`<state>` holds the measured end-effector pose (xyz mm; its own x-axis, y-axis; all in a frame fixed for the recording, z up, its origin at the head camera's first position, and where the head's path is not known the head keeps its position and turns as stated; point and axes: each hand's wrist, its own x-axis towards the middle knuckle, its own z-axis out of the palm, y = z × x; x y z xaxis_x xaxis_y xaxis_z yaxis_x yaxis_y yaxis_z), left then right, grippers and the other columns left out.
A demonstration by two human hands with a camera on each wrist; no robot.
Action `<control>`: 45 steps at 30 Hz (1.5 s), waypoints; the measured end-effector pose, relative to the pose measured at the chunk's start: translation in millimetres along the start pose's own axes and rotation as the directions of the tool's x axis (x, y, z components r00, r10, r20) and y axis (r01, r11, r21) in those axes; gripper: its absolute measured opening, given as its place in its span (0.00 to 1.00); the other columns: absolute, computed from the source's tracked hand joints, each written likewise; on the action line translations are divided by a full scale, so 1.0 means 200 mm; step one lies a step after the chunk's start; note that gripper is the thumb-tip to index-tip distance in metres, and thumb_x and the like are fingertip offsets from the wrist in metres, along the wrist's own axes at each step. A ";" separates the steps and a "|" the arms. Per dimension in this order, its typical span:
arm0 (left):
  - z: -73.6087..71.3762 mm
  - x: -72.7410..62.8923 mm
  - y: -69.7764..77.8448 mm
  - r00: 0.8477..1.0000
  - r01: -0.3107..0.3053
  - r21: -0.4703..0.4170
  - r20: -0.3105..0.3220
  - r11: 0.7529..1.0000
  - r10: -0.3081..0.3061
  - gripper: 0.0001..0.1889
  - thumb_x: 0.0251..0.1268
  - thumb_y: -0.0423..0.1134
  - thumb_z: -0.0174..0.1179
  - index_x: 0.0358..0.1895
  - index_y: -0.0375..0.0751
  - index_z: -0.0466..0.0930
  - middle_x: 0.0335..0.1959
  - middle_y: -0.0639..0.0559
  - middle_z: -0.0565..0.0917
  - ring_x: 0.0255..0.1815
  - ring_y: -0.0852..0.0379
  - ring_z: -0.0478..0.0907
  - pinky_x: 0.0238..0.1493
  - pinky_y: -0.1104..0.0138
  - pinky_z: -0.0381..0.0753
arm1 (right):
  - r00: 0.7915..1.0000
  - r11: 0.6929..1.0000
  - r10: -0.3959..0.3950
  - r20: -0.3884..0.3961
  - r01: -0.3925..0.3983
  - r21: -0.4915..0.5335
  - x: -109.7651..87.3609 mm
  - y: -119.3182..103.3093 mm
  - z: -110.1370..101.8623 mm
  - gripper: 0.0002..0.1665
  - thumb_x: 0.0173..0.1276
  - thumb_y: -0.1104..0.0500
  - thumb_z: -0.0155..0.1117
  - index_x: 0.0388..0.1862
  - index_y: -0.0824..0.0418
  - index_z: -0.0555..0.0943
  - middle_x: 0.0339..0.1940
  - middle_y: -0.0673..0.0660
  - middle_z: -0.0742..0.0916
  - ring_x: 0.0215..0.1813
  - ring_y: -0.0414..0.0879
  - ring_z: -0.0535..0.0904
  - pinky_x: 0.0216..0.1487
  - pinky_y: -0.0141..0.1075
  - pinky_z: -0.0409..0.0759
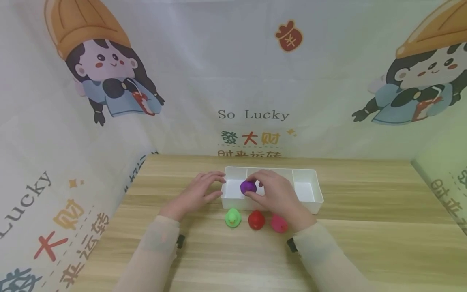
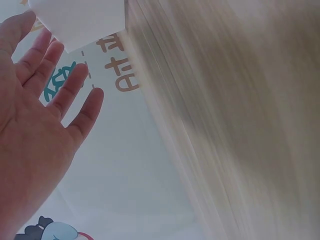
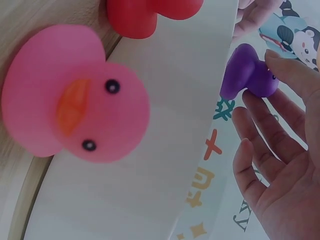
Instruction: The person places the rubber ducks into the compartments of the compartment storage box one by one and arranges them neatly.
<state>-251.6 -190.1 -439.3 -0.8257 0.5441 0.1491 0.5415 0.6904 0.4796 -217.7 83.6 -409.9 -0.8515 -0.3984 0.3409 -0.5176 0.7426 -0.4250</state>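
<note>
Between thumb and fingers my right hand [image 1: 279, 194] pinches a purple rubber duck [image 1: 248, 187], held over the left part of a white divided box [image 1: 270, 205]. The right wrist view shows the purple duck [image 3: 247, 72] gripped by its head. At the box's left end my left hand [image 1: 195, 192] has its fingers spread and loosely bent, the tips at the end wall. In the left wrist view, the fingers of the left hand [image 2: 45, 105] lie beside the white box [image 2: 85, 22]. Whether they press on it, I cannot tell.
In front of the box, a green duck [image 1: 232, 218], a red duck [image 1: 256, 220] and a pink duck [image 1: 279, 223] stand in a row on the wooden table [image 1: 233, 259]. The pink one is partly behind my right wrist. A printed cloth [image 1: 189, 81] hangs behind the table.
</note>
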 end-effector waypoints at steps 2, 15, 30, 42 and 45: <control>0.00 0.00 0.00 1.000 -0.001 0.000 -0.003 1.000 0.001 0.19 0.73 0.41 0.63 0.63 0.42 0.78 0.76 0.46 0.72 0.76 0.41 0.66 0.79 0.43 0.64 | 1.000 1.000 -0.001 -0.004 0.001 -0.001 0.01 0.00 0.00 0.17 0.65 0.48 0.77 0.49 0.51 0.86 0.48 0.47 0.89 0.46 0.45 0.83 0.47 0.37 0.84; 0.01 0.00 0.00 1.000 0.008 -0.013 -0.004 1.000 -0.008 0.19 0.73 0.40 0.64 0.63 0.42 0.78 0.76 0.46 0.72 0.75 0.41 0.67 0.79 0.44 0.65 | 0.999 1.000 0.020 0.025 -0.020 -0.011 0.05 -0.03 0.04 0.19 0.66 0.47 0.76 0.52 0.50 0.85 0.49 0.48 0.89 0.48 0.46 0.84 0.48 0.37 0.85; 0.00 0.00 0.00 1.000 0.011 -0.009 -0.001 1.000 -0.011 0.18 0.74 0.40 0.63 0.63 0.42 0.78 0.76 0.46 0.72 0.74 0.41 0.67 0.78 0.43 0.66 | 0.998 1.000 0.016 0.068 -0.015 -0.012 0.10 -0.04 0.06 0.18 0.66 0.47 0.76 0.52 0.50 0.85 0.48 0.48 0.88 0.49 0.47 0.84 0.49 0.38 0.85; 0.00 0.00 -0.01 1.000 0.017 -0.015 0.015 1.000 -0.017 0.19 0.74 0.41 0.63 0.64 0.44 0.77 0.77 0.47 0.70 0.77 0.42 0.65 0.79 0.43 0.65 | 0.993 0.999 0.037 0.112 -0.033 -0.039 0.15 -0.06 0.08 0.21 0.66 0.46 0.76 0.55 0.50 0.85 0.48 0.47 0.88 0.47 0.43 0.82 0.50 0.36 0.85; 0.00 0.00 -0.01 1.000 0.018 -0.015 0.018 1.000 -0.018 0.20 0.74 0.42 0.62 0.65 0.44 0.77 0.78 0.47 0.70 0.77 0.42 0.65 0.80 0.43 0.65 | 0.992 0.999 0.030 0.123 -0.025 -0.041 0.16 -0.06 0.09 0.21 0.66 0.46 0.76 0.55 0.50 0.85 0.48 0.47 0.88 0.47 0.42 0.82 0.50 0.36 0.85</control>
<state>-251.7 -191.3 -439.8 -0.8325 0.5398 0.1250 0.5238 0.6932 0.4951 -240.2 52.3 -408.6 -0.8705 -0.4392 0.2222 -0.4922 0.7737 -0.3989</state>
